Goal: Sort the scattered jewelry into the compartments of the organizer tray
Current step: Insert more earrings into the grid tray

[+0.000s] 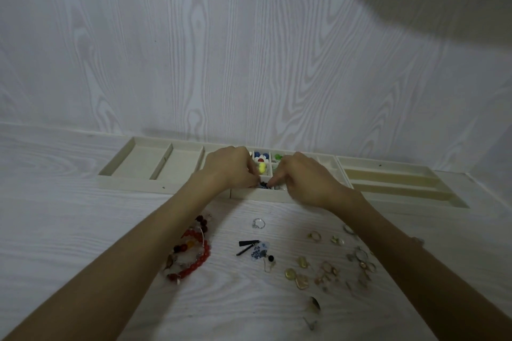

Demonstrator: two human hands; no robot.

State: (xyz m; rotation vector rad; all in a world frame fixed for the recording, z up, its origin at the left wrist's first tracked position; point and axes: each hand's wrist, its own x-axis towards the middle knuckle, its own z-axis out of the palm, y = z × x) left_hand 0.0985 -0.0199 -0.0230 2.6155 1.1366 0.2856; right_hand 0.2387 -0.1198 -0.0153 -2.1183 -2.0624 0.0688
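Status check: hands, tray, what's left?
Both hands over organizer tray, pinching small dark piece. Red bead bracelets, rings, gold pieces unsorted. Nothing blocking.

Loose jewelry (302,268) lies on the table (83,230) before the organizer tray (133,163).

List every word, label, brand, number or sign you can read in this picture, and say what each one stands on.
None: no readable text appears anywhere.
The white tag on the table carries a blue pattern, too blurred to tell whether it is lettering.
The organizer tray shows no label.
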